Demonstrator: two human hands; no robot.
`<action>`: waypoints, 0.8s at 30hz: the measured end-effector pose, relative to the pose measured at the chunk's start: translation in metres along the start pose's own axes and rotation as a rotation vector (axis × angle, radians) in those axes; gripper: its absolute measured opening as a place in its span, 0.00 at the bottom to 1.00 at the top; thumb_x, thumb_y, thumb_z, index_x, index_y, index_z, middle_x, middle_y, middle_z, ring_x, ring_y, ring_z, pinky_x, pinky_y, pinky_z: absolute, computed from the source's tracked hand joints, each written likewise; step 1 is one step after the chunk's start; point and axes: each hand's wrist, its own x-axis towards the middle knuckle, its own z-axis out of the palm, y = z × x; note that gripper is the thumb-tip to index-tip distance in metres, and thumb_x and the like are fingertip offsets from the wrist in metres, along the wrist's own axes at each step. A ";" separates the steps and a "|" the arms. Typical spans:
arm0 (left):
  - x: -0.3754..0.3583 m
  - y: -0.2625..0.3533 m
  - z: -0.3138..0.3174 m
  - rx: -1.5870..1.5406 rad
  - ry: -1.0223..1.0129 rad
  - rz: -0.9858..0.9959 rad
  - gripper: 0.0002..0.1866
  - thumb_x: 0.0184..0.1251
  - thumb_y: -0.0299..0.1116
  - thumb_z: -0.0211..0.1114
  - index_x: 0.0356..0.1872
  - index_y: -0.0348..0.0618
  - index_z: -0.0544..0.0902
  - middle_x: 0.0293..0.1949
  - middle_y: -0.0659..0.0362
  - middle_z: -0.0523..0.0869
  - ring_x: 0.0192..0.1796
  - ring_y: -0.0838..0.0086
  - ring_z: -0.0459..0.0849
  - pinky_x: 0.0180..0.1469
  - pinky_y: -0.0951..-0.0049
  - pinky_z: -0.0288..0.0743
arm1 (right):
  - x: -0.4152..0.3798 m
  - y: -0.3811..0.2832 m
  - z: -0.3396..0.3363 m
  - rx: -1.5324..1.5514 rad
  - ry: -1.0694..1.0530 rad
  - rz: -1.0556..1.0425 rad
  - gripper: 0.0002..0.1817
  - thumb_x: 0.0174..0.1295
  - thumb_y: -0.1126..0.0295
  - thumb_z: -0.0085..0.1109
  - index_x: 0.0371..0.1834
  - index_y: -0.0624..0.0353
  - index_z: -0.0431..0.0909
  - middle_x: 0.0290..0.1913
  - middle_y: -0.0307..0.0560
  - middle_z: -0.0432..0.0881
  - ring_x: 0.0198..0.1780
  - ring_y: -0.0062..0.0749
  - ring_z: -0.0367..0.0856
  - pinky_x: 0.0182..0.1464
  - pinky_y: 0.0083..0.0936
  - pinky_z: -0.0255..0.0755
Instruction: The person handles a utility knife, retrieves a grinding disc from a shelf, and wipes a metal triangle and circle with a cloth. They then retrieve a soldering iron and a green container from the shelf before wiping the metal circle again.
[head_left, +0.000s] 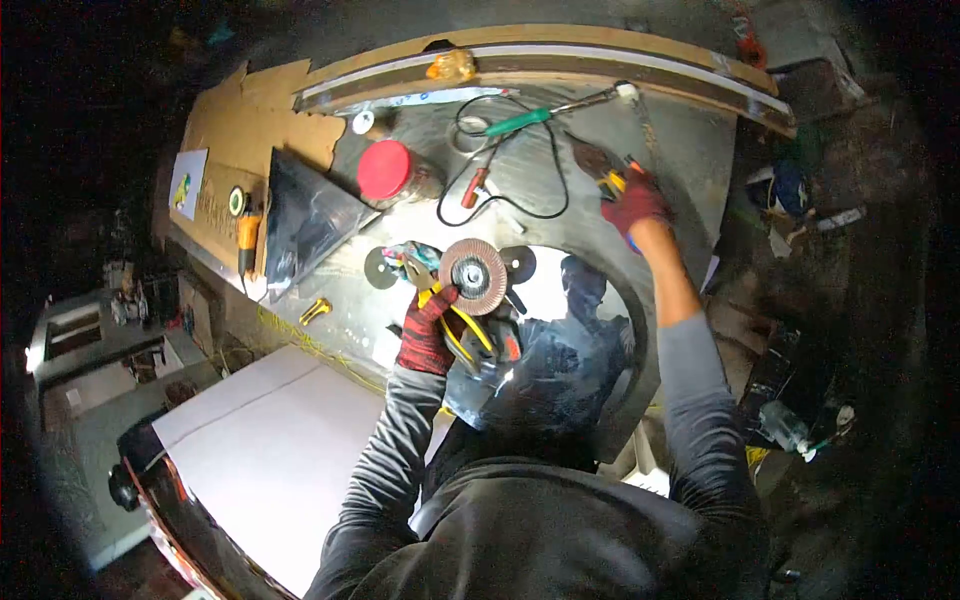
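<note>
My left hand [428, 335], in a red and black glove, is closed around a pair of pliers [468, 328] with yellow and black handles; the jaws point away from me. Just right of it is a brown flap disc [474, 277], partly over dark tool parts beneath. My right hand [640, 205], also gloved, is at the right of the bench with its fingers curled at a yellow and black tool [612, 183]. What exactly it grips I cannot tell. A dark brown flat piece [592, 158] lies just past those fingers.
A red-lidded jar [386, 170] stands at the left back, near a black triangular sheet [312, 215]. A cable with a green-handled tool [520, 122] lies behind. A shiny round metal sheet [545, 375] is in front of me. Long strips [560, 52] line the back edge.
</note>
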 end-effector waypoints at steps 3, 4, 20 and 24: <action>-0.029 0.002 -0.027 -0.012 0.141 -0.007 0.27 0.57 0.27 0.67 0.59 0.33 0.70 0.51 0.49 0.81 0.54 0.59 0.81 0.61 0.59 0.75 | -0.049 0.018 -0.011 0.511 -0.148 -0.019 0.25 0.57 0.62 0.65 0.57 0.58 0.73 0.45 0.50 0.82 0.44 0.38 0.79 0.46 0.35 0.74; -0.038 0.000 -0.030 -0.101 0.079 0.001 0.25 0.57 0.27 0.67 0.57 0.33 0.72 0.49 0.51 0.82 0.53 0.61 0.82 0.59 0.60 0.77 | -0.070 0.019 -0.022 0.681 -0.237 -0.002 0.24 0.61 0.62 0.63 0.58 0.59 0.72 0.42 0.47 0.82 0.40 0.35 0.79 0.42 0.35 0.74; -0.228 -0.021 -0.123 -0.278 0.093 0.169 0.23 0.55 0.28 0.72 0.52 0.40 0.76 0.45 0.56 0.84 0.47 0.67 0.84 0.51 0.66 0.80 | -0.390 -0.174 0.011 0.597 -0.820 -0.630 0.39 0.57 0.58 0.65 0.69 0.63 0.62 0.64 0.61 0.71 0.66 0.51 0.68 0.68 0.38 0.60; -0.293 -0.037 -0.184 -0.232 0.146 0.228 0.25 0.54 0.26 0.73 0.54 0.42 0.76 0.46 0.57 0.83 0.48 0.68 0.84 0.51 0.67 0.80 | -0.464 -0.207 0.053 0.302 -0.791 -0.774 0.42 0.53 0.57 0.67 0.68 0.65 0.62 0.59 0.62 0.74 0.62 0.52 0.72 0.66 0.39 0.63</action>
